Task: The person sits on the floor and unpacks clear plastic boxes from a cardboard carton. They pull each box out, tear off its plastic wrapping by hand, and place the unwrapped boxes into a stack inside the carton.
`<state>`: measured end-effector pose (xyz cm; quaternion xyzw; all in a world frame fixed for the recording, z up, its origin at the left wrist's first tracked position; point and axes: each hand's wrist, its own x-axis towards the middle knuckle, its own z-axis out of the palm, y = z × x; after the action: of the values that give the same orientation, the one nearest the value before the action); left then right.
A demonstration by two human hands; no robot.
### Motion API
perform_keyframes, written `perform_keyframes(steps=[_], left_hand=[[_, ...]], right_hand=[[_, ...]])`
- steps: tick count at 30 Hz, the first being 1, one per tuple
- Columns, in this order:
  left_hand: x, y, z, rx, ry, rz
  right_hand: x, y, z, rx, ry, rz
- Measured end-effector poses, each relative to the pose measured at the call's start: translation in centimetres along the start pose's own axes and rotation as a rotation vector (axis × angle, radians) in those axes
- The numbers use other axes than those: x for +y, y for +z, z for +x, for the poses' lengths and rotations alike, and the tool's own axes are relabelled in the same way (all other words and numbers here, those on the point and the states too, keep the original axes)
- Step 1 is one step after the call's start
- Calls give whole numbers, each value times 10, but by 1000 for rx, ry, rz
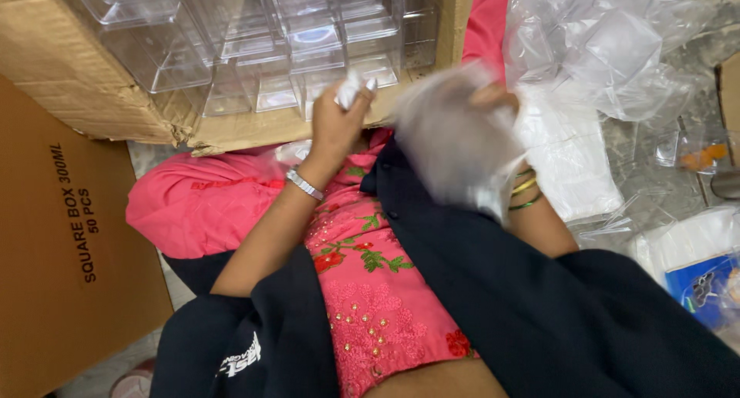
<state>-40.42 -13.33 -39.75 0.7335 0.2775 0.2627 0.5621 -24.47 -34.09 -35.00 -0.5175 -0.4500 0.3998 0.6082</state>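
Cluttered floor; right hand blurred, half-hidden.

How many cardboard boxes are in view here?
3. One open cardboard box of clear plastic containers lies top left, a closed printed one stands at the left edge, and a corner of another shows at right; more may be hidden.

Right hand mostly hidden behind a motion-blurred clear plastic piece; grip and shape of piece not readable. Left hand closed on a small white object, kind unclear. Cardboard carton of clear boxes cut off at far edge. Blue-and-white packet cut off at right edge
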Motion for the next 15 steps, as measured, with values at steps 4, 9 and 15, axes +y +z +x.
perform_keyframes(steps=[4,9,15], left_hand=[[3,-19,2,166,357,117],[26,-32,-9,173,558,261],[46,-34,-12,101,477,77]], right_hand=[[26,-87,3,1081,-294,-210],[97,-162,-9,1515,-242,-497],[111,-185,17,1686,-87,-689]])
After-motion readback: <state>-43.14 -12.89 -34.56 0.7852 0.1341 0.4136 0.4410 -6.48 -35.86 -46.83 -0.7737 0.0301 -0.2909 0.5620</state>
